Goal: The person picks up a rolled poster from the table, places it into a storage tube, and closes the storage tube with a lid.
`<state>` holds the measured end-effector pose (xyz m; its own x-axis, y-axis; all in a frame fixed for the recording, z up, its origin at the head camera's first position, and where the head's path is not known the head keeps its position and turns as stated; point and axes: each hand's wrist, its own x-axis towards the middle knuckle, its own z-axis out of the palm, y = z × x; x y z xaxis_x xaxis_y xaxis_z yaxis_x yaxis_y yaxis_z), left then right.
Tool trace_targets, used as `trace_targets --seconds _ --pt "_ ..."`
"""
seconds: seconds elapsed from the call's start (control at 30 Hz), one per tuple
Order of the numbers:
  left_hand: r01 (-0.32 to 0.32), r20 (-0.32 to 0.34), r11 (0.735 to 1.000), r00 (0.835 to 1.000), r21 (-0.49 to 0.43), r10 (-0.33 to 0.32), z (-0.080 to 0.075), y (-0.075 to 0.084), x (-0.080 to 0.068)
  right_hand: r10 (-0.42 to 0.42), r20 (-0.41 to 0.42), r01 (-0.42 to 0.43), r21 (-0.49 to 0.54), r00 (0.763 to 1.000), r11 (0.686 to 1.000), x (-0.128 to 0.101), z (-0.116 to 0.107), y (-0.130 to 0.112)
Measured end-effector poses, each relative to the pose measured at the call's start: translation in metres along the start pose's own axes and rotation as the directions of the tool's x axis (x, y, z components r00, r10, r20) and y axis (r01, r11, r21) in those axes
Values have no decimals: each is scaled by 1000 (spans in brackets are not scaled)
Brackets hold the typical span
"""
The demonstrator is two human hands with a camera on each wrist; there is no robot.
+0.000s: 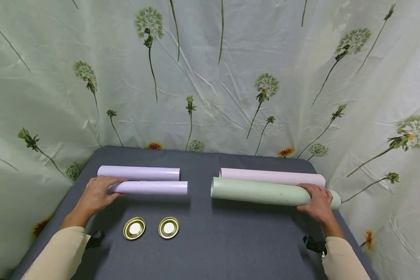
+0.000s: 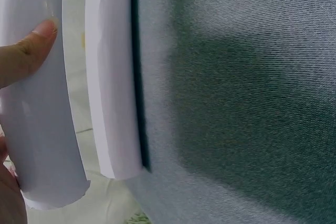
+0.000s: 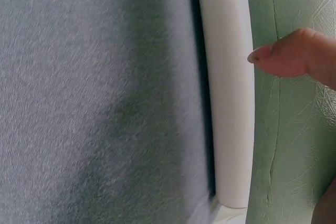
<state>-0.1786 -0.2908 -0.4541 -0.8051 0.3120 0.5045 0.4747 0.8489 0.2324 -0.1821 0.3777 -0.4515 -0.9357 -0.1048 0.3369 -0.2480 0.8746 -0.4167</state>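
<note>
My left hand [image 1: 96, 198] grips a glossy lavender tube [image 1: 154, 188] by its left end, holding it above the table over its shadow. In the left wrist view the thumb [image 2: 37, 43] lies along this tube. Just behind it, a second lavender tube [image 1: 140, 172] lies on the table. On the other side, my right hand [image 1: 316, 202] grips a thicker pale green tube [image 1: 259, 191] near its right end, also raised over a shadow. A pale pink tube [image 1: 273, 176] lies behind it, partly hidden. In the right wrist view the thumb [image 3: 283, 59] crosses the green tube's creased surface.
Two round gold lids [image 1: 134, 233] with white centres lie side by side in front of the lavender tubes. Dark grey cloth covers the table [image 1: 224, 241]. A pale curtain [image 1: 210, 77] with printed dandelions hangs behind and along both sides.
</note>
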Motion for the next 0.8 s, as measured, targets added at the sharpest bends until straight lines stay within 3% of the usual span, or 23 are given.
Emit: trace_targets --seconds 0.17,0.5,0.8 --pt "-21 -15 999 1000 25 21 -2 3 0 -21 -17 21 11 1000 1000 4 -1 -8" --pt "-24 16 999 1000 45 23 -6 9 2 -38 -11 39 18 999 999 9 -4 -22" --pt "-65 -9 997 998 39 65 -5 13 8 -57 -24 58 14 998 998 14 -6 -26"
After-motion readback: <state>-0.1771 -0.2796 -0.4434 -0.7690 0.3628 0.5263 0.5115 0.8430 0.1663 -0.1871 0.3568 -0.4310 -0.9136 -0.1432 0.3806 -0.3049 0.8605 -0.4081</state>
